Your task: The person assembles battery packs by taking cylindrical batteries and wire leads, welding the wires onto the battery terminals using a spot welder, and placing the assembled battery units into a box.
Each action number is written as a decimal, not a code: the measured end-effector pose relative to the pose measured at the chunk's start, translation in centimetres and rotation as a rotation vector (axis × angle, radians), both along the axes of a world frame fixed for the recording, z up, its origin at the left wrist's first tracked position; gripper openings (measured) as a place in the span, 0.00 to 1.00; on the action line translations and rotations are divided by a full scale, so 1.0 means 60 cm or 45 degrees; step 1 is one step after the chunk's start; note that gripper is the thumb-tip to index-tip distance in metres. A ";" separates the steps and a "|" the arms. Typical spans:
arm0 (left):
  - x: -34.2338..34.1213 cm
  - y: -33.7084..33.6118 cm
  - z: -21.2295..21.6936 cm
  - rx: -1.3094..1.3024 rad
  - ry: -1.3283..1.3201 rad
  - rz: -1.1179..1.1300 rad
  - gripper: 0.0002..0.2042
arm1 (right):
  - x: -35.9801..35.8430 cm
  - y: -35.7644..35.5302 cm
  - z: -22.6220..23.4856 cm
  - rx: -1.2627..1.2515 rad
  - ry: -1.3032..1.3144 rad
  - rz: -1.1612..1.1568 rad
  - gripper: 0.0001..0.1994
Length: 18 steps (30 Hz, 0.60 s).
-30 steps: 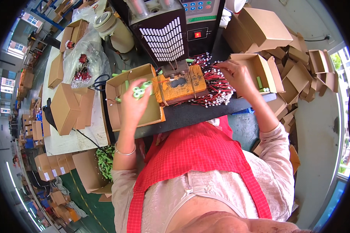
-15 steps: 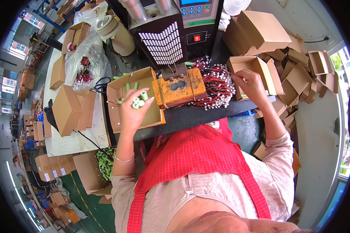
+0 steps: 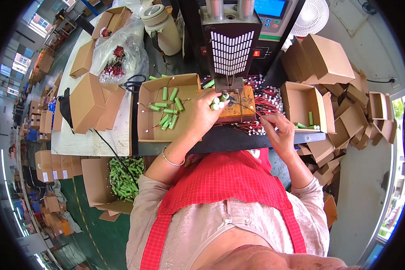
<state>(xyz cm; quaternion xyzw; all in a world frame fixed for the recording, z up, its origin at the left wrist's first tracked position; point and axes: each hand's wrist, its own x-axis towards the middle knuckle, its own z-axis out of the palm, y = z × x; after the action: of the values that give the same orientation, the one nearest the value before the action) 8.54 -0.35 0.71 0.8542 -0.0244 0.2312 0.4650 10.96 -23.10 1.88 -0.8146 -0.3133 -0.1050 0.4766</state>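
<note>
My left hand is closed around several green battery cells, with one cell's end held up at the worn orange block under the welding head of a black machine. My right hand pinches a thin red-and-black wire lead in front of the block. The lead stretches left toward the cell; whether it touches the cell is too small to tell. Behind my right hand lies a heap of similar leads with white connectors. Left of my left hand, a carton contains loose green cells with wires.
Another open carton at right holds a few green cells. Empty cartons pile up beyond it. A jug and a plastic bag of leads stand at left. Below, a floor box is full of green cells.
My left hand has moved right with the cells, from above the left carton to the block. My right hand has come nearer and left, drawing a lead from the heap. The view has shifted.
</note>
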 end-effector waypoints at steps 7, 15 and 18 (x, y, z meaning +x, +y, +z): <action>0.003 -0.003 0.003 0.079 -0.006 0.005 0.10 | 0.005 0.019 -0.012 0.085 0.195 -0.008 0.03; 0.002 -0.006 0.010 0.060 -0.006 -0.008 0.09 | 0.006 0.027 -0.011 0.104 0.208 -0.023 0.02; 0.003 -0.007 0.012 0.094 -0.012 -0.006 0.08 | 0.009 0.026 -0.020 0.082 0.188 -0.011 0.02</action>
<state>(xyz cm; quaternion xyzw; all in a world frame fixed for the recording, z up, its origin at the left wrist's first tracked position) 8.70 -0.79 1.41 0.8696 -0.0371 0.2331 0.4338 11.48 -21.56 0.69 -0.8058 -0.2703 -0.0568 0.5238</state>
